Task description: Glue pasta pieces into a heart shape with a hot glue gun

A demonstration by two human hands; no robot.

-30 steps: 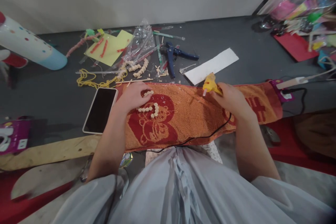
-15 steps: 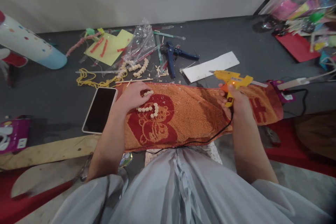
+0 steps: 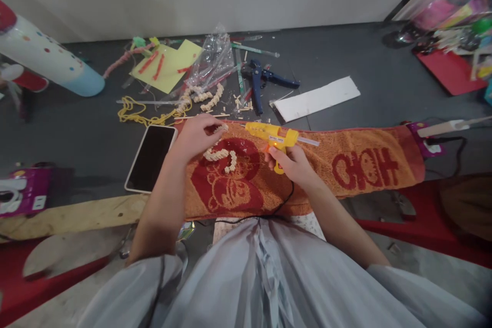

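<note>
My right hand (image 3: 295, 165) is wrapped round the grip of a yellow hot glue gun (image 3: 271, 134), its nozzle pointing left and a clear glue stick (image 3: 308, 141) jutting from its back. My left hand (image 3: 197, 137) pinches the end of a small knobbly cream strip (image 3: 222, 127), partly hidden by the fingers. The nozzle is close to that strip; I cannot tell if they touch. Below it, more cream strips (image 3: 230, 161), joined in a curve, lie on an orange and red towel (image 3: 300, 200). The gun's black cord runs down across the towel.
Left of the towel lies a phone (image 3: 151, 159). Behind it are yellow string (image 3: 132, 113), more cream strips (image 3: 213, 98), plastic wrap (image 3: 211, 56) and a blue cutter (image 3: 257, 84). A white strip of board (image 3: 317, 99) lies behind the gun. A spotted bottle (image 3: 49, 54) lies far left.
My right hand has brought the glue gun left, close to my left hand. My left hand has lifted the small strip slightly. The lettering on the towel's right end has come into view.
</note>
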